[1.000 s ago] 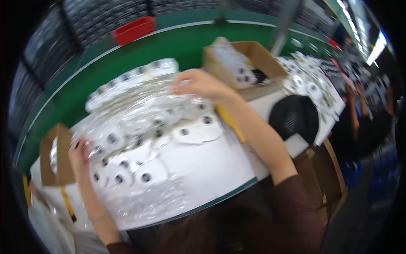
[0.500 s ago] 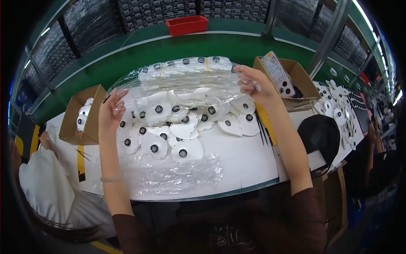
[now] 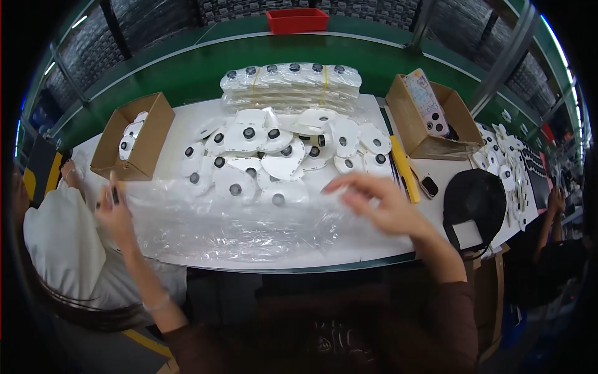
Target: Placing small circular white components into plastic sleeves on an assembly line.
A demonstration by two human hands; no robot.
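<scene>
A sheet of clear plastic film point(image 3: 205, 230) is spread low over the near part of the white table, covering the front edge of a loose pile of white mask-like pieces point(image 3: 283, 165) with round black valves. My left hand point(image 3: 116, 215) is at the film's left end, fingers closed on its edge, with a dark band or mark on one finger. Over the film's right part, my right hand point(image 3: 383, 206) is slightly blurred, its fingers stretched and apart, with nothing visible in them. Behind the pile lies a plastic-wrapped stack point(image 3: 289, 90) of similar pieces, tied with yellow bands.
Cardboard boxes stand at the left point(image 3: 134, 149) and right, the right one holding a phone point(image 3: 427, 103). A yellow tool point(image 3: 408, 174), a smartwatch point(image 3: 428, 187) and a black cap-like item point(image 3: 474, 202) lie at the right. A red bin point(image 3: 297, 22) sits behind. Co-workers are on both sides.
Both hands have come down and nearer, the left also outward, bringing the film from above the wrapped stack to the table's near part. My right hand's fingers have come off the film.
</scene>
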